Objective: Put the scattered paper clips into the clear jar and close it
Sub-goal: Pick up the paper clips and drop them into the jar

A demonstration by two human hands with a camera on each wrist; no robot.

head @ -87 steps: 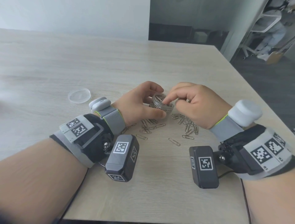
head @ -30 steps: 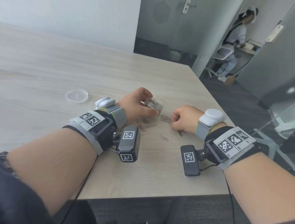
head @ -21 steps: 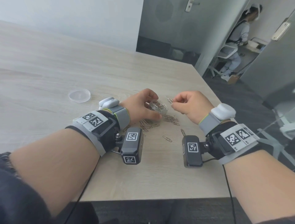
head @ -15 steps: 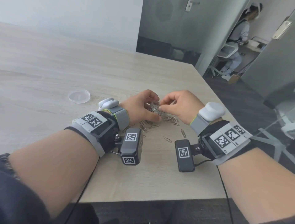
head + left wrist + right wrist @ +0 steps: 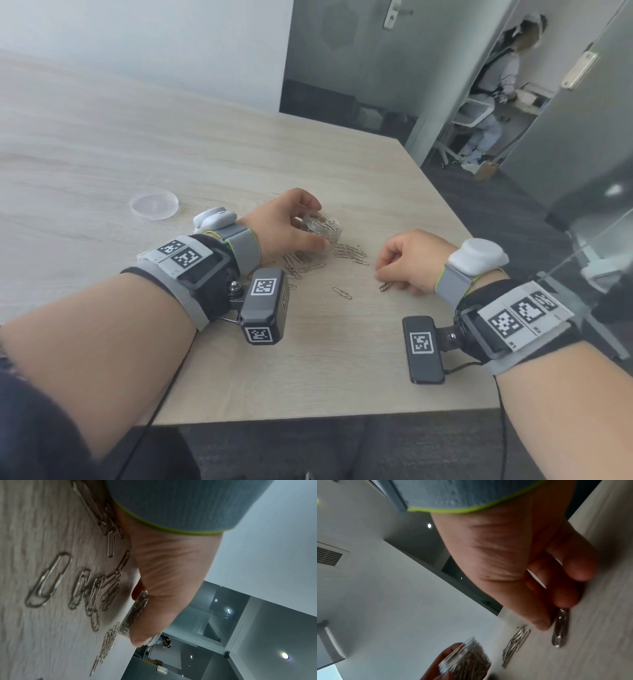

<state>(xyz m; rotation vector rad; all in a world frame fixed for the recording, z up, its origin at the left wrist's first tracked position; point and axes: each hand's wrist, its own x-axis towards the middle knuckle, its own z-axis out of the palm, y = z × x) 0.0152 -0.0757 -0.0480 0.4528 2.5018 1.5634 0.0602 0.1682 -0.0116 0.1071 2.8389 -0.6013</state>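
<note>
Mid-collection, lid not yet on.

Nearest on the table (image 5: 308, 359): one stray paper clip (image 5: 342, 293), lying alone between the two wrists. Just right of it, right hand (image 5: 411, 262) down on the table, grip curled; fingertips (image 5: 565, 599) touching another single clip (image 5: 559, 628). Looks like a pinch being set, not closed: clip seems flat on the wood, not lifted.

Further out: loose pile of clips (image 5: 349, 253), plus more clips (image 5: 298, 265) half under the left wrist.

Behind the pile: clear jar (image 5: 323, 224), open-topped, well filled with clips, slightly tilted. Left hand (image 5: 284, 226) wrapped round it, thumb on the near wall, fingers over the far side. Holding it steady.

Farthest: lid (image 5: 154, 205), flat on the table, well left of the jar, untouched.

Next move, as a judgement: close pinch on the single clip, lift, carry to the jar mouth, drop. Flat wire on flat wood likely needs a nail under the edge or a slide. Plenty of clips left, so capping is some way off.
</note>
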